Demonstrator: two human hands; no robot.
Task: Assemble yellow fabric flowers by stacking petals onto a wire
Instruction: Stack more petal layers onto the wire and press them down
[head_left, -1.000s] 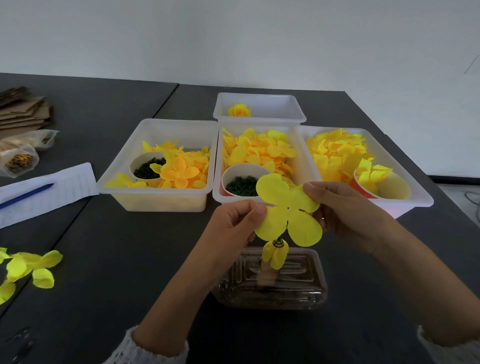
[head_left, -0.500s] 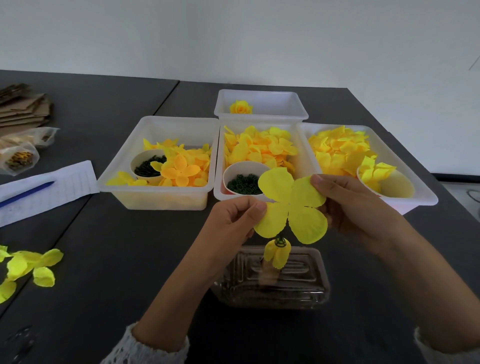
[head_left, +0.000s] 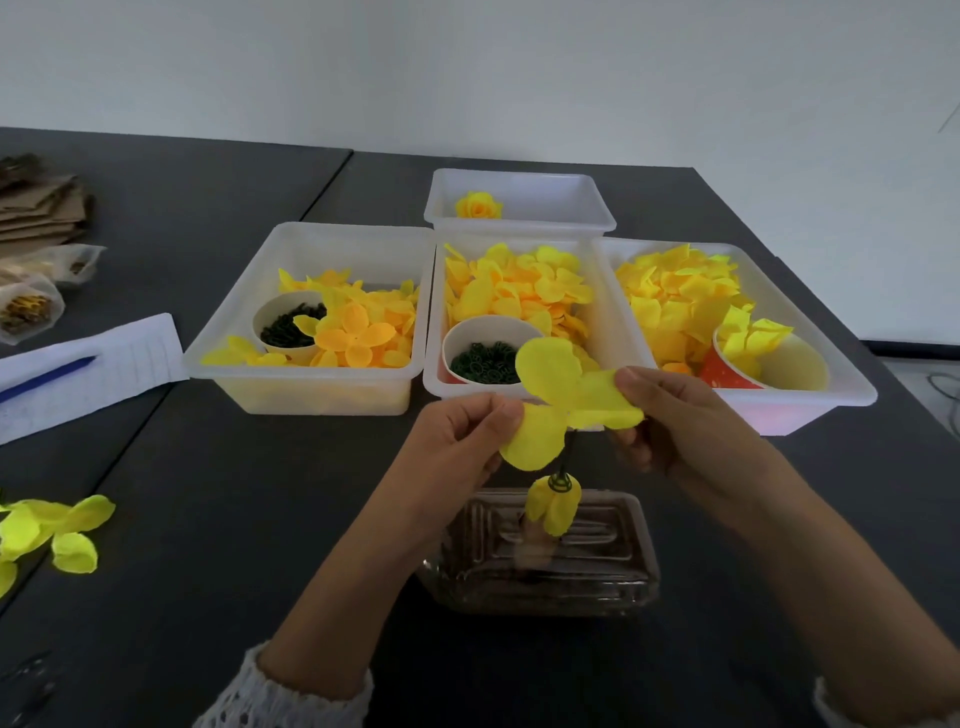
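Head view: petal piece between both hands.

A craft workroom set up for piecework: a dark desk against a bare white wall carries white plastic bins of sorted yellow fabric petals, paper cups of green rings, flattened cardboard far left, and a ruled sheet with pen.

Tilted yellow petal piece atop wire
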